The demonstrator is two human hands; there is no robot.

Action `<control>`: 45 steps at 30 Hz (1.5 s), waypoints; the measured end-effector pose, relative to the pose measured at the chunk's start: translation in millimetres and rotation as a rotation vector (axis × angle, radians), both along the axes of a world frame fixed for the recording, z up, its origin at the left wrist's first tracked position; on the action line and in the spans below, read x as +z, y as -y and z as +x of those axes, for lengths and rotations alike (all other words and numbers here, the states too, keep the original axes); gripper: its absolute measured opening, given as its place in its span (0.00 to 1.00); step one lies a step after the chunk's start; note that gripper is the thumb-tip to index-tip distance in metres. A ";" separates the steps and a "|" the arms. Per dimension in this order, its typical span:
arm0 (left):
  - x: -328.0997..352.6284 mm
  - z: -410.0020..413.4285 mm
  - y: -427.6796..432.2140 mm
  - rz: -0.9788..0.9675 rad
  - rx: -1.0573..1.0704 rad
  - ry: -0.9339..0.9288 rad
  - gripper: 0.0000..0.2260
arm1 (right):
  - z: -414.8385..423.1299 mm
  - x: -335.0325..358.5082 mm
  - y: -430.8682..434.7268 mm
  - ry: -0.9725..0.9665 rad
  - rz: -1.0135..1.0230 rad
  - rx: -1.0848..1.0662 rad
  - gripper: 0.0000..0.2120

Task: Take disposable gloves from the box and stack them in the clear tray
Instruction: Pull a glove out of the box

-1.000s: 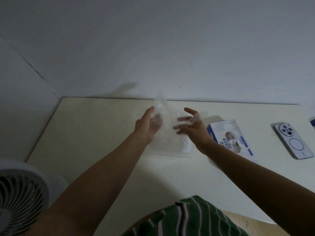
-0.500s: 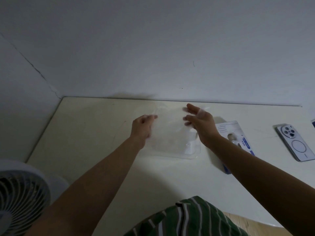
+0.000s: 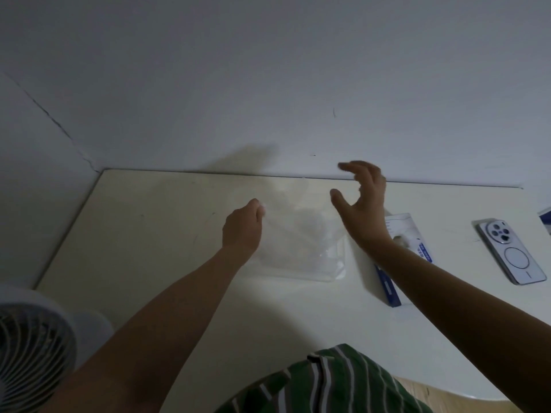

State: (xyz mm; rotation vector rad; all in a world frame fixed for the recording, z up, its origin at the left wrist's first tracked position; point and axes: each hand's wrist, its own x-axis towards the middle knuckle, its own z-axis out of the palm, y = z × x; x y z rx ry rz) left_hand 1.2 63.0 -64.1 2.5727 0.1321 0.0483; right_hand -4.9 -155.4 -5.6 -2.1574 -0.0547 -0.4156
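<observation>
Nearest lies a striped green cloth (image 3: pixel 328 383), with a white fan (image 3: pixel 29 350) low on the left. Both bare forearms reach out over the pale bench (image 3: pixel 143 234). The clear tray (image 3: pixel 328 277) sits between them. The left hand (image 3: pixel 243 226) is curled, its fingertips pinching the edge of a thin, filmy glove (image 3: pixel 286 225) that drapes down into the tray. The right hand (image 3: pixel 362 204) hovers wide and holds nothing. The box (image 3: pixel 401 225) sits just right of the tray, partly behind that forearm, and a phone (image 3: pixel 511 251) lies further right. Behind rises the wall (image 3: pixel 268 84).
</observation>
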 end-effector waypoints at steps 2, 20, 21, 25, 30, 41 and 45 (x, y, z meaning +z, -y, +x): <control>-0.3 1.8 0.1 0.100 -0.042 0.012 0.12 | 3.1 1.8 -11.5 -0.026 0.000 0.179 0.14; -14.0 9.6 30.7 0.150 -0.219 -0.470 0.18 | 18.4 -97.5 -63.6 -0.795 -0.441 0.566 0.37; -20.8 11.4 28.5 0.125 -0.192 -0.536 0.23 | 19.6 -99.6 -62.3 -0.815 -0.454 0.562 0.39; -43.7 16.7 14.2 0.079 -0.142 -0.684 0.41 | 23.6 -107.6 -55.7 -0.935 -0.688 0.576 0.50; -58.9 18.1 8.1 0.146 -0.158 -0.732 0.51 | 23.7 -114.4 -55.6 -1.016 -0.762 0.602 0.51; -57.2 14.6 10.6 0.322 -0.253 -0.763 0.56 | 20.1 -116.6 -61.6 -0.960 -0.791 0.587 0.55; -34.2 9.9 12.3 0.288 -0.197 -0.727 0.41 | 22.2 -84.6 -55.7 -0.911 -0.794 0.678 0.42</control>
